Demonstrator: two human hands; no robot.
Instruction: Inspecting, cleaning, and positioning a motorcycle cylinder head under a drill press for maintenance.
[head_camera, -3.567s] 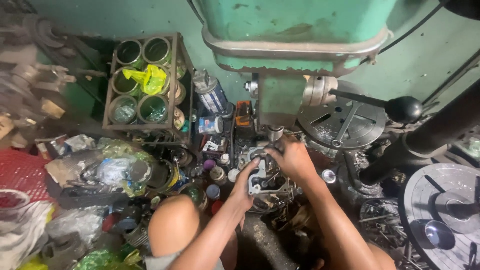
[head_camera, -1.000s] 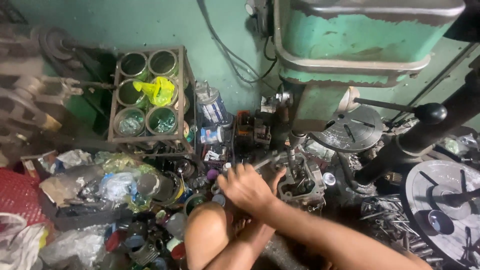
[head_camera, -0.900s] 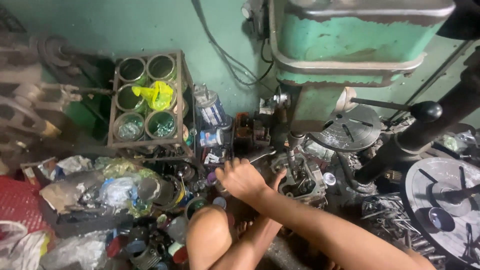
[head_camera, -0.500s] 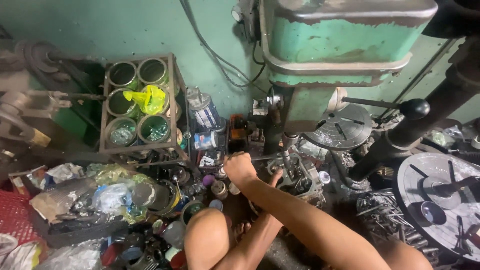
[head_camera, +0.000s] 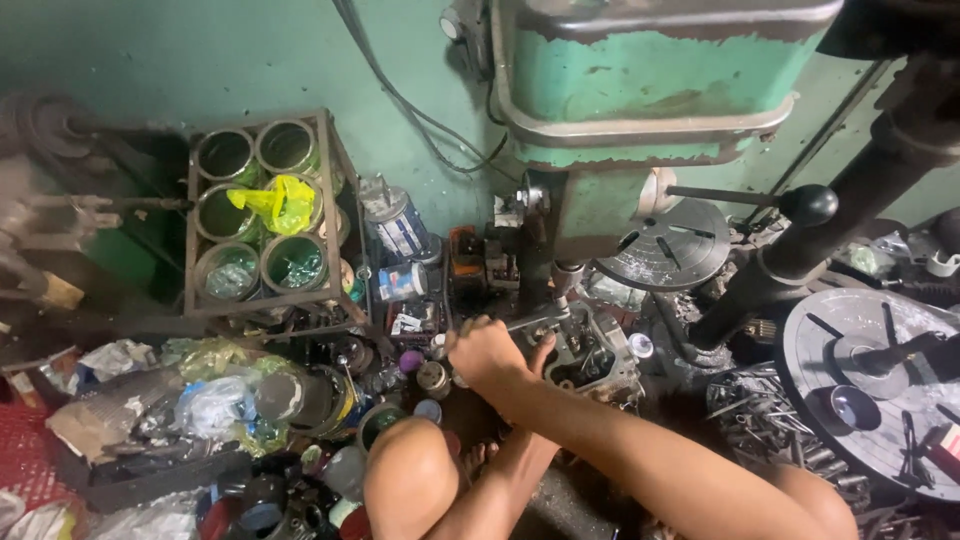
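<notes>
Head view: right hand, fingers curled shut, is held at centre frame against the left edge of the grey metal engine part. Left hand is mostly hidden behind it; its grip cannot be told. Green drill press stands above.

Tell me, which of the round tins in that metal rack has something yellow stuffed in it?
The middle-row right tin; yellow plastic spills from it, while the other tins show none.
</notes>
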